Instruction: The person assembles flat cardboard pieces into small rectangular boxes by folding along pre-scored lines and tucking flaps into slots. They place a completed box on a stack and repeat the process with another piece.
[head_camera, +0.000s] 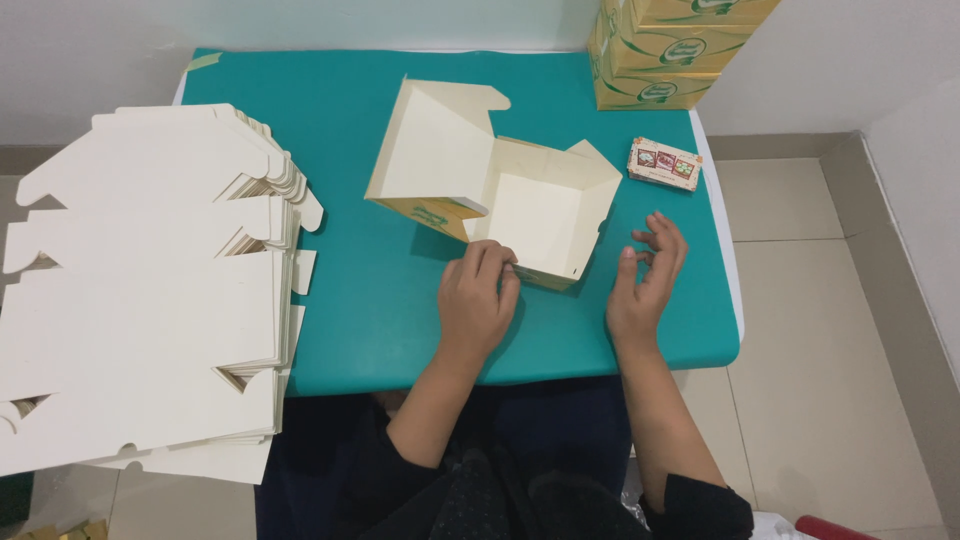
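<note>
An open cream cardboard box with its lid flap raised to the left lies on the teal table. My left hand rests at the box's near corner, fingertips pinching its lower front edge. My right hand hovers just right of the box, fingers spread and curled, holding nothing and not touching the box.
A tall pile of flat cream box blanks covers the table's left side and overhangs its edge. Folded yellow-green boxes are stacked at the back right. A small stack of picture cards lies near the right edge. Tiled floor to the right.
</note>
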